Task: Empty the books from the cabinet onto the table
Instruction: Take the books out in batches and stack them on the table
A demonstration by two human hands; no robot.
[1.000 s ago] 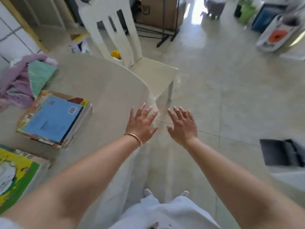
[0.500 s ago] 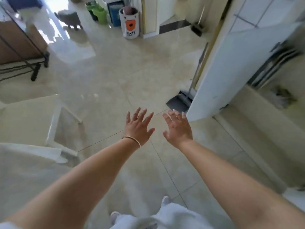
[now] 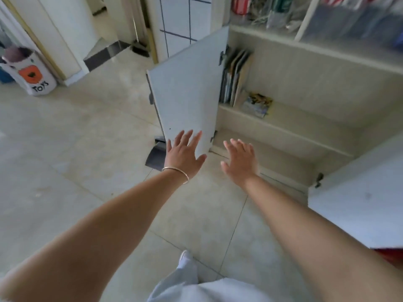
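Two hands are seen in the head view, both held out with fingers spread and nothing held: the left hand [image 3: 184,153] and the right hand [image 3: 239,161]. The cabinet [image 3: 305,83] is seen with its door [image 3: 187,88] swung open. Books [image 3: 234,77] are stood upright at the shelf's left end; one small book [image 3: 257,104] is laid flat beside them.

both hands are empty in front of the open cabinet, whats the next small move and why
Probably reach the right hand up and in toward the upright books at the left end of the cabinet shelf. Both hands are open and hold nothing, the left door is already swung open, and those books, plus a small one lying flat beside them, remain inside.
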